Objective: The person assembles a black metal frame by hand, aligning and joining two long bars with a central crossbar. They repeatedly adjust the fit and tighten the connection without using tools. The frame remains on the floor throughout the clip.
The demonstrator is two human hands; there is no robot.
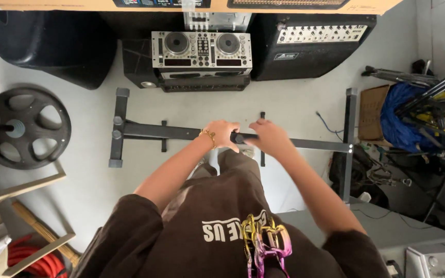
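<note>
Head view: a pale floor [284, 103] is being looked down on from above, and most of it is being taken up by sound gear and clutter. Along the far wall, a big black speaker cabinet [47, 44] is being seen at the left and a black amplifier [312, 46] at the right. Between them a silver twin-deck music player [201, 50] is being shown, stacked on a black unit. A long black metal stand frame [145, 130] is being laid flat across the floor, with a crossbar at each end. At the far left a round black weight plate [27, 126] is being held on a bar. A blue bundle [405, 121] and tangled stands are being piled at the right edge. A coil of red hose [32, 260] is being seen at the lower left, beside a broom handle.

The person's brown shirt is being seen at the bottom of the view, with a gold and purple chain [263, 242] hanging at the chest. Both arms are being stretched forward over the frame's middle rail. The left hand [223, 135], with a gold bracelet at the wrist, is being closed around the rail. The right hand [269, 136] is being curled over the same rail just beside it, on a dark knob; it is being blurred, so the exact grip cannot be told.
</note>
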